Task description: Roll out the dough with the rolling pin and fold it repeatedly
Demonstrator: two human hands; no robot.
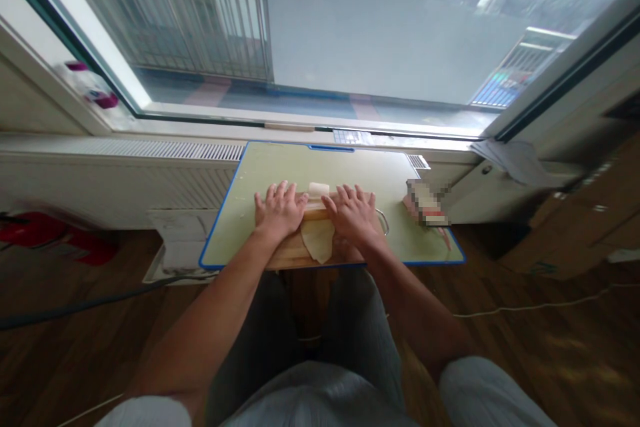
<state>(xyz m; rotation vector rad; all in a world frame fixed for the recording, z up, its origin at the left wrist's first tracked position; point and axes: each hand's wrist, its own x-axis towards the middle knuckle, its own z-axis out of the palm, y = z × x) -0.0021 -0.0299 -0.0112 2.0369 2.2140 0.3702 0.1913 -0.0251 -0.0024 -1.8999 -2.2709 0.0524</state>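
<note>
My left hand (283,209) and my right hand (354,212) lie palm down on a wooden rolling pin (315,213), their fingers stretched forward and spread. Only the pin's middle shows between them; both ends are hidden under the palms. Beneath the pin lies a thin pale sheet of dough (319,241), narrowing to a rounded point toward me. Its far end (319,189) shows beyond the pin. The dough rests on a wooden board (287,257) with a curved metal handle (385,221) at its right side, just beside my right hand.
A green cutting mat with a blue rim (235,227) carries the board. On its right lies a partly blurred package (425,203). A radiator (150,180) and window sill stand behind. A red fire extinguisher (60,238) is at left, cardboard boxes (575,213) at right.
</note>
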